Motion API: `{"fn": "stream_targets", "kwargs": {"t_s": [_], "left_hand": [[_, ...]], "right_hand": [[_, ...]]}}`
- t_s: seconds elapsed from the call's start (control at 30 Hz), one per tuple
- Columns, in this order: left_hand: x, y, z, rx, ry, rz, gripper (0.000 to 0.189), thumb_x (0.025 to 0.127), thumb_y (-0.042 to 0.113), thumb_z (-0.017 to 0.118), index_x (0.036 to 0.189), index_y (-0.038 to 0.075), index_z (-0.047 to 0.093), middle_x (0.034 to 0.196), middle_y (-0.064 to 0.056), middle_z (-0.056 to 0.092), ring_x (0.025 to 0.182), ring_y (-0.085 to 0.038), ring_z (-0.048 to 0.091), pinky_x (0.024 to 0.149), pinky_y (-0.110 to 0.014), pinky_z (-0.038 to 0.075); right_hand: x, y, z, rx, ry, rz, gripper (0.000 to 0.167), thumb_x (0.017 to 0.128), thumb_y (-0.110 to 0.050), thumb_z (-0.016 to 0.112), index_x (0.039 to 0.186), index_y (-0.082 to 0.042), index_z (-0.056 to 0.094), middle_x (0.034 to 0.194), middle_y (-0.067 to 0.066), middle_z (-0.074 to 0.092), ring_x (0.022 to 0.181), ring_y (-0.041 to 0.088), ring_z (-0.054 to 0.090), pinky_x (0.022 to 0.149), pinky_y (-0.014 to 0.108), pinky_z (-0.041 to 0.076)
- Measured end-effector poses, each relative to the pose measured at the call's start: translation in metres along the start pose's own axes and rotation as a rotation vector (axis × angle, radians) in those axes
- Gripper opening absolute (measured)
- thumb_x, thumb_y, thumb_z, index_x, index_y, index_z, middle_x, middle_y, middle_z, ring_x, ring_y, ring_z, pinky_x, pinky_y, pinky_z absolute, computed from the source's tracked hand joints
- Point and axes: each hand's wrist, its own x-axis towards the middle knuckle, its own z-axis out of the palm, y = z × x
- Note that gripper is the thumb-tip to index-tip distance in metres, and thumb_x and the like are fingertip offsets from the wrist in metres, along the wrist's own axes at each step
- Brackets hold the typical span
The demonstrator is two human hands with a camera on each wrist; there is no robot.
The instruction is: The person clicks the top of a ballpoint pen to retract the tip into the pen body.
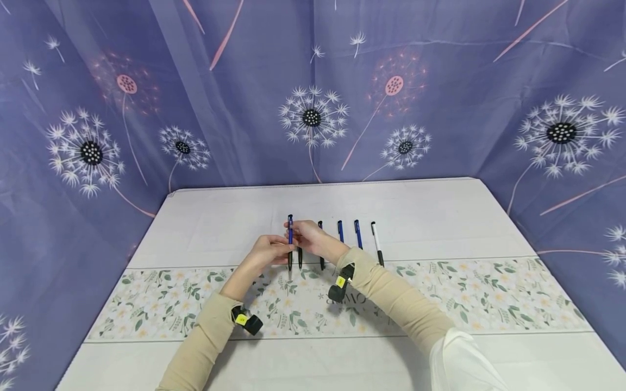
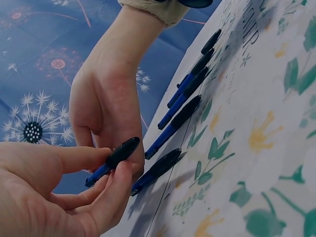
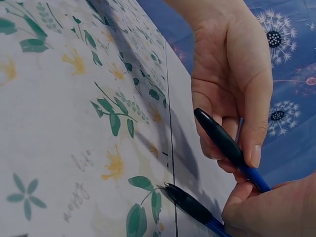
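Observation:
A blue pen with a dark grip (image 1: 290,237) is held just above the table, its dark tip end toward the person. My left hand (image 1: 266,251) pinches it by the dark grip between thumb and fingers. My right hand (image 1: 314,239) pinches the blue barrel farther up, near the clip end; in the right wrist view its fingers (image 3: 281,205) cover part of the barrel. Close beside, a second dark-gripped blue pen (image 3: 192,203) lies on the table, partly hidden under the right hand in the head view.
To the right lie another dark-gripped pen (image 1: 321,263), two blue pens (image 1: 340,230) (image 1: 358,232) and a white pen with black ends (image 1: 376,243), roughly parallel. A floral band (image 1: 171,304) crosses the white table cover (image 1: 220,212). Dandelion-print curtains (image 1: 244,146) surround the table.

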Motion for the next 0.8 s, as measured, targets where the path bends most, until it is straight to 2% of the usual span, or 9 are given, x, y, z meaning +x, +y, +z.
{"fn": "stream_targets", "kwargs": {"t_s": [0.13,0.27,0.5,0.8], "left_hand": [[-0.0006,0.002,-0.0013,0.003,0.017,0.004,0.035,0.092,0.008,0.063,0.121,-0.011,0.055,0.09,-0.003,0.062,0.064,-0.006,0.062,0.073,-0.026,0.061],[-0.0004,0.0024,-0.0028,0.014,0.036,0.002,0.036,0.093,0.008,0.063,0.121,-0.012,0.056,0.09,-0.005,0.063,0.065,-0.006,0.062,0.077,-0.029,0.061],[0.0018,0.0006,-0.0066,-0.038,0.058,-0.005,0.035,0.091,0.006,0.063,0.12,-0.01,0.054,0.087,-0.005,0.066,0.063,-0.006,0.064,0.068,-0.022,0.06],[-0.001,0.0022,-0.0101,-0.036,0.069,-0.001,0.036,0.091,0.008,0.065,0.122,-0.009,0.053,0.092,-0.009,0.068,0.066,-0.007,0.065,0.073,-0.025,0.06]], "right_hand": [[0.0005,-0.0002,0.0005,0.0,0.009,-0.002,0.038,0.1,-0.004,0.037,0.134,0.011,0.045,0.077,0.003,0.053,0.067,0.01,0.046,0.057,0.015,0.036],[-0.0004,-0.0002,0.0015,0.003,0.027,0.007,0.036,0.099,-0.004,0.04,0.133,0.009,0.047,0.079,0.003,0.052,0.069,0.011,0.046,0.06,0.015,0.04],[-0.002,-0.0012,0.0047,0.013,0.035,0.014,0.039,0.1,-0.006,0.043,0.136,0.007,0.046,0.086,0.004,0.054,0.077,0.01,0.052,0.074,0.017,0.048],[-0.0054,-0.0011,0.0083,0.027,0.001,0.018,0.04,0.099,-0.002,0.04,0.138,0.009,0.044,0.084,0.005,0.055,0.075,0.011,0.054,0.067,0.015,0.05]]}}
